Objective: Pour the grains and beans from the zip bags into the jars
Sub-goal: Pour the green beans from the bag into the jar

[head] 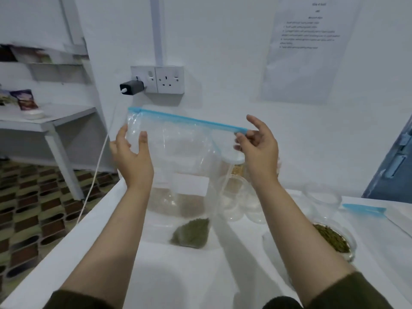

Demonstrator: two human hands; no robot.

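Observation:
I hold a clear zip bag with a blue zip strip up in front of me over the white table. A small heap of green grains sits in its bottom corner. My left hand grips the bag's left side below the strip. My right hand pinches the right end of the blue strip. Behind the bag stand clear jars, one with a white lid and pale grains. An open jar of green beans stands at the right.
Another empty clear jar and a flat bag with a blue strip lie at the right. A wall socket with a charger and cable is behind. White shelves stand at the left over a patterned floor.

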